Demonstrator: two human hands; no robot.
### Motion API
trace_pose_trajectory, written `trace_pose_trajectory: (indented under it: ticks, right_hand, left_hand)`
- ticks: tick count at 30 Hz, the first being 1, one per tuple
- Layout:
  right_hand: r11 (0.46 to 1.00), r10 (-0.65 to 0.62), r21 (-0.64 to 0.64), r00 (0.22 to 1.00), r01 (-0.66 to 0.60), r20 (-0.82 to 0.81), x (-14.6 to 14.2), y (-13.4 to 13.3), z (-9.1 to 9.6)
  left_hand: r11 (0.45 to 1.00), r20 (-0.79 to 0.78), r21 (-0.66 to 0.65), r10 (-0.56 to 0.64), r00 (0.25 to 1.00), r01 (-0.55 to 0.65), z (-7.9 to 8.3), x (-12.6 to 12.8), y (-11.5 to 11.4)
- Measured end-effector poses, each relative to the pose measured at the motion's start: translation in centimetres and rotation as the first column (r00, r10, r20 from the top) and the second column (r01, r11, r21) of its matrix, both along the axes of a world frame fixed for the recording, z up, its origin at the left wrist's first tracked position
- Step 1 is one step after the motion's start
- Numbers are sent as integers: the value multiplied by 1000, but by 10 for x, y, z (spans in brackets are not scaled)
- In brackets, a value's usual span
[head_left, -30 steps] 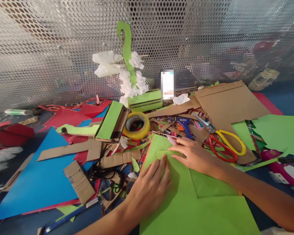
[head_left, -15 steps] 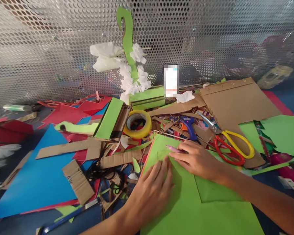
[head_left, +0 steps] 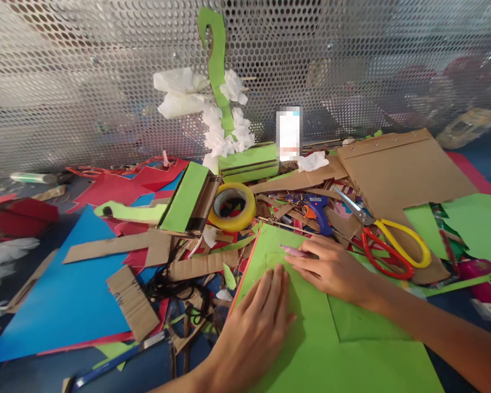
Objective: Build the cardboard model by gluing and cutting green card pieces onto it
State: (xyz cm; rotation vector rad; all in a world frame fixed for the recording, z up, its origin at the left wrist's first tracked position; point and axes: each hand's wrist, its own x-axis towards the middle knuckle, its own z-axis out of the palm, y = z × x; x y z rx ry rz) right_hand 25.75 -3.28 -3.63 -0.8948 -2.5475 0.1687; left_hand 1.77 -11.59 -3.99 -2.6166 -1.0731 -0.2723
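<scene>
My left hand [head_left: 259,322] lies flat on a green sheet [head_left: 306,355], its fingers stretched toward the sheet's far edge. Between the fingers of my right hand [head_left: 331,267] is a pinkish-purple pen [head_left: 293,251], tip pointing left just above or on the sheet; I cannot tell whether it touches. A smaller green piece [head_left: 368,322] lies on the sheet under my right forearm. Faint lines show on the paper near the fingertips. Scissors [head_left: 387,240] with red and yellow handles rest open to the right of my right hand.
Beyond the sheet are a yellow tape roll [head_left: 232,206], a blue glue gun [head_left: 317,207] and cardboard scraps. A green hooked strip with white tissue [head_left: 219,71] stands at the perforated metal panel [head_left: 106,109]. Blue card [head_left: 65,295] and a cutter [head_left: 110,365] lie left.
The view has shifted slightly, so most things sit a little further right. My left hand has slid slightly toward me and lies flatter. My right hand still holds the pen in nearly the same place.
</scene>
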Motion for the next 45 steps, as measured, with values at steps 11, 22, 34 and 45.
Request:
trace_pose_trajectory:
  ticks: [11, 22, 34, 45]
  right_hand:
    - [1000, 0, -3, 1000, 0, 2, 1, 0, 1]
    - [999, 2, -39, 998, -4, -57, -1, 1, 3]
    - [757, -248, -626, 805, -186, -539, 6, -3, 22]
    - [899, -223, -431, 929, 80, -294, -3, 1, 17]
  left_hand:
    - [1000, -10, -3, -5, 1000, 5, 3, -1, 1]
    - [989, 75, -139, -48, 996, 58, 6, -3, 13]
    - [966, 118, -242, -67, 991, 94, 11, -7, 20]
    - [962, 184, -243, -79, 980, 123, 11, -9, 30]
